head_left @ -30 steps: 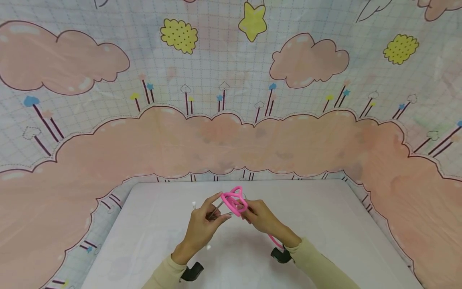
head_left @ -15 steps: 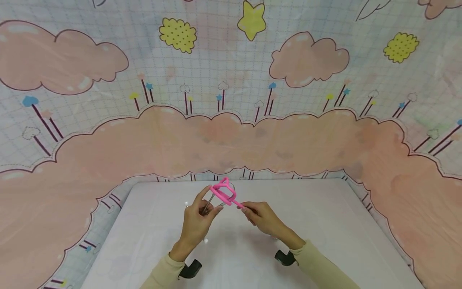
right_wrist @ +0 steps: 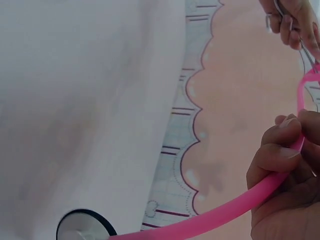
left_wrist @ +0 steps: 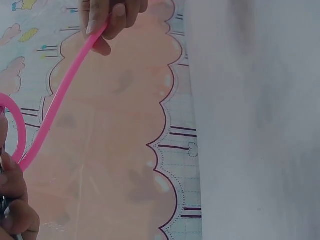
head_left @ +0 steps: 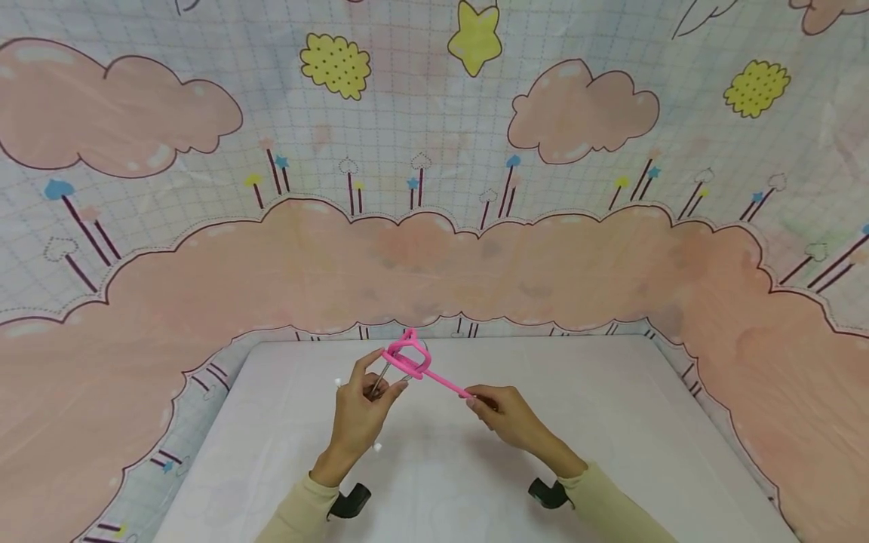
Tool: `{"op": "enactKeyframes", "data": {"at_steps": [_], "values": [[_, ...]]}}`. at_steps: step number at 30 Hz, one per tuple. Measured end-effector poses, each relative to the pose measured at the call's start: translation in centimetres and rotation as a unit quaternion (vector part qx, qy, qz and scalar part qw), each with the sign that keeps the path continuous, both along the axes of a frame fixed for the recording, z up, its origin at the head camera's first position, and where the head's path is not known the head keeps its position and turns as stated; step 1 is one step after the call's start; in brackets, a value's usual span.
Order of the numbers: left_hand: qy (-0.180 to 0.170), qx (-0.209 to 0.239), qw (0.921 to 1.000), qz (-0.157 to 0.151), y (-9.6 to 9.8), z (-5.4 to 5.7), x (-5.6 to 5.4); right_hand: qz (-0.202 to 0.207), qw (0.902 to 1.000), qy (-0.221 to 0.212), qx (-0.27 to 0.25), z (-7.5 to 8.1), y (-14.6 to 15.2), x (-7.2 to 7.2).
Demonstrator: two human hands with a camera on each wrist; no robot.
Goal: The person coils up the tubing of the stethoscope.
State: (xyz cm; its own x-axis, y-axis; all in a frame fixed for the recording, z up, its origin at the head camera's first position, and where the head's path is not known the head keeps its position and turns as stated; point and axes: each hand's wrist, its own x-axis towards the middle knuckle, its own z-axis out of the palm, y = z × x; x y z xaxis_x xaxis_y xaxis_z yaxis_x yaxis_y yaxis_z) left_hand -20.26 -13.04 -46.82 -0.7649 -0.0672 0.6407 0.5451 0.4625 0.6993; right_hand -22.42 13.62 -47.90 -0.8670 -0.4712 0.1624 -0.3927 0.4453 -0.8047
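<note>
Stethoscope (head_left: 444, 381), looped pink tubing (right_wrist: 215, 220), silver ear tubes (head_left: 381, 379), left fingers (head_left: 366, 363) gripping metal, right fingers (right_wrist: 274, 157) pinching tubing

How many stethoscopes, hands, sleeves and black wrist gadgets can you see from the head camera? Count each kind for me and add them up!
Pink stethoscope: 1
Hands: 2, left hand and right hand
Sleeves: 2, left sleeve and right sleeve
Black wrist gadgets: 2, left gadget and right gadget
Total: 7
</note>
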Motion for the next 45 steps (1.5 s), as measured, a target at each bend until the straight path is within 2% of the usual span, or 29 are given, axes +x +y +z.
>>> {"op": "enactKeyframes", "data": {"at_steps": [1,5,11,15,21,28,33,41,45], "values": [[-0.004,0.001,1.0,-0.003,0.0,0.0,0.0,0.0,1.0,0.003,0.0,-0.5,0.3,-0.2],[-0.009,0.004,1.0,-0.002,0.0,-0.2,0.0,-0.002,1.0,0.005,0.005,-0.7,0.6,0.1],[-0.01,0.003,0.9999,0.004,-0.1,-0.4,-0.1,0.0,1.0,-0.001,0.009,-0.8,0.9,0.7],[-0.006,0.002,1.0,0.003,-0.1,-0.5,-0.1,-0.005,0.9998,0.01,0.013,-0.7,1.0,0.9],[0.015,-0.003,0.9999,0.007,-0.3,-0.9,-0.5,0.008,0.9984,0.051,0.025,-0.3,1.4,1.3],[0.028,-0.012,0.9995,0.003,-0.6,-1.2,-0.9,-0.016,0.9947,0.095,0.036,0.6,2.6,1.7],[0.048,-0.033,0.9983,-0.002,-0.7,-1.5,-1.0,-0.012,0.9904,0.13,0.045,1.3,3.0,2.0],[0.065,-0.083,0.9943,0.016,-0.5,-1.7,-1.1,-0.001,0.9792,0.185,0.083,2.7,3.1,2.7],[0.06,-0.104,0.9925,0.021,-0.5,-1.8,-1.1,0.019,0.9667,0.237,0.095,3.3,3.2,2.9]]}}
